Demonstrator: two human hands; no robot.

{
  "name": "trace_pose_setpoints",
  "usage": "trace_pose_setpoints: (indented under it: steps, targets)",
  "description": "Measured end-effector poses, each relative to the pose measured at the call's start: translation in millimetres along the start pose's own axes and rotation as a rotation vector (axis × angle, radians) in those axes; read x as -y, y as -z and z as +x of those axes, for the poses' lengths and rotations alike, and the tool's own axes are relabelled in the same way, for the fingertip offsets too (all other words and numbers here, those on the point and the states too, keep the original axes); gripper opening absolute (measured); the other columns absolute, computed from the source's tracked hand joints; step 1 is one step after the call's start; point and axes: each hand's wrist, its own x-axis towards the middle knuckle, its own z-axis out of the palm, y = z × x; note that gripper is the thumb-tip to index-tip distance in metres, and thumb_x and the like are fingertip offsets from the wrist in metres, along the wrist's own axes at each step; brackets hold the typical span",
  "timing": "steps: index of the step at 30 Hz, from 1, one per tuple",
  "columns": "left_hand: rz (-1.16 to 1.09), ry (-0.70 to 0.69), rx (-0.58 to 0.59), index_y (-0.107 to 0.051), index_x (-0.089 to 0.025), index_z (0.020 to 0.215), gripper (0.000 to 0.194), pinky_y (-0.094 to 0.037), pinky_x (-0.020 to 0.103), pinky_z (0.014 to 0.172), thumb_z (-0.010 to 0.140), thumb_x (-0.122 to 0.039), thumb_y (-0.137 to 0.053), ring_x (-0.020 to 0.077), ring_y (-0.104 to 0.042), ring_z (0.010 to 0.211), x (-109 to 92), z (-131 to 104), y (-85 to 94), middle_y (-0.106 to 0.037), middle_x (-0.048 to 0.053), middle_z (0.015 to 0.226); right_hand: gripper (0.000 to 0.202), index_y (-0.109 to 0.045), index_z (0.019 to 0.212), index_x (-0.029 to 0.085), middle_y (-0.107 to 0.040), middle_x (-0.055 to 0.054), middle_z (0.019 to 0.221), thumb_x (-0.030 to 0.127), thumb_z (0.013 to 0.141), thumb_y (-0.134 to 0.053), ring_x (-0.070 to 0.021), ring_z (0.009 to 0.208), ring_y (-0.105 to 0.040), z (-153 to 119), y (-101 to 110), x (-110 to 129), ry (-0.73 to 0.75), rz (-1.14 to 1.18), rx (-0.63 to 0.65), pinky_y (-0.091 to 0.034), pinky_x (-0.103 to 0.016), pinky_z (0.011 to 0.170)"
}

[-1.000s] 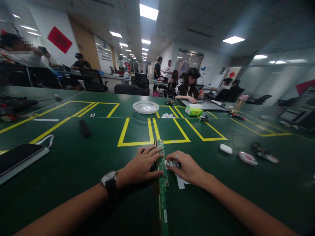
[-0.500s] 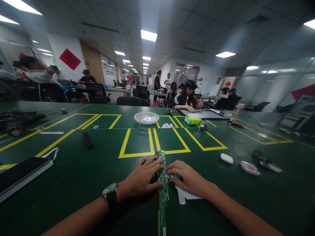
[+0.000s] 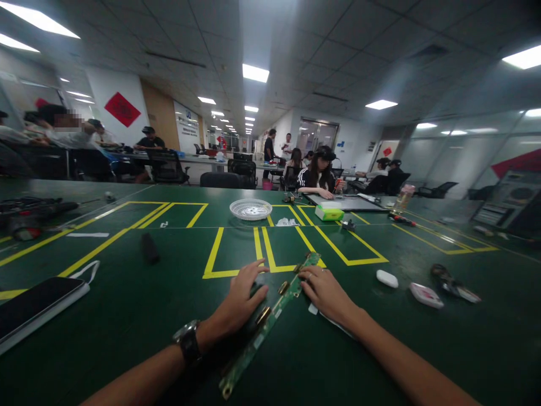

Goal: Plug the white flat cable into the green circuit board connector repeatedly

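A long, narrow green circuit board (image 3: 258,338) lies slanted before me, its far end to the right and its near end to the left. Several brass-coloured parts stick out along its left edge. My right hand (image 3: 325,290) grips the board near its far end, the fingers over its right edge. To the left of the board is my left hand (image 3: 245,298), thumb and fingers apart, holding nothing. Part of a white sheet or strip (image 3: 313,309) shows under my right hand and wrist; most of it is hidden.
A white basket (image 3: 251,210) and a green tissue pack (image 3: 329,212) stand further back. On the right are a white case (image 3: 387,278), a pink-and-white case (image 3: 426,295) and a dark cable bundle. A phone-like slab (image 3: 40,307) lies left. A person sits across the table.
The board has turned from pointing straight ahead to a slant, far end swinging right. My left hand has come off it and moved left; my right hand has closed over its far part.
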Motion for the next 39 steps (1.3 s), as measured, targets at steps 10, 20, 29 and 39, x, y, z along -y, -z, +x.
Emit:
trace_pose_setpoints:
  steps: [10, 20, 29, 39]
  targets:
    - [-0.019, 0.032, 0.064, -0.047, -0.025, 0.135, 0.041, -0.034, 0.055, 0.111, 0.1, -0.044, -0.043, 0.0303, -0.037, 0.137, -10, -2, 5.4, -0.042, 0.01, 0.148, 0.026, -0.06, 0.113, 0.016, -0.061, -0.013, 0.121, 0.03, 0.1, -0.042, -0.0261, 0.115, -0.055, -1, -5, -21, -0.209, -0.172, -0.039, -0.044, -0.04, 0.094]
    - [0.005, 0.036, 0.148, -0.043, -0.024, 0.139, 0.043, -0.036, 0.051, 0.11, 0.1, -0.043, -0.043, 0.0273, -0.043, 0.133, -10, -3, 6.3, -0.046, 0.008, 0.146, 0.038, -0.055, 0.128, 0.012, -0.054, -0.017, 0.137, 0.033, 0.1, -0.041, -0.0298, 0.129, -0.047, -5, -3, -19, -0.231, -0.135, 0.013, -0.039, -0.046, 0.103]
    - [-0.034, 0.056, 0.135, -0.045, -0.024, 0.138, 0.043, -0.035, 0.047, 0.111, 0.101, -0.045, -0.042, 0.0267, -0.043, 0.132, -10, -2, 4.5, -0.048, 0.008, 0.144, 0.039, -0.06, 0.125, 0.019, -0.056, -0.011, 0.135, 0.031, 0.101, -0.032, -0.0249, 0.128, -0.047, -3, 1, -26, -0.24, -0.088, -0.016, -0.037, -0.043, 0.103]
    - [-0.05, 0.032, 0.113, -0.048, -0.024, 0.135, 0.04, -0.034, 0.047, 0.111, 0.099, -0.04, -0.044, 0.028, -0.043, 0.132, -10, -2, 4.8, -0.049, 0.009, 0.142, 0.036, -0.059, 0.129, 0.023, -0.059, -0.01, 0.131, 0.035, 0.1, -0.041, -0.0269, 0.123, -0.05, -1, 7, 1, -0.021, -0.037, 0.097, -0.033, -0.049, 0.102]
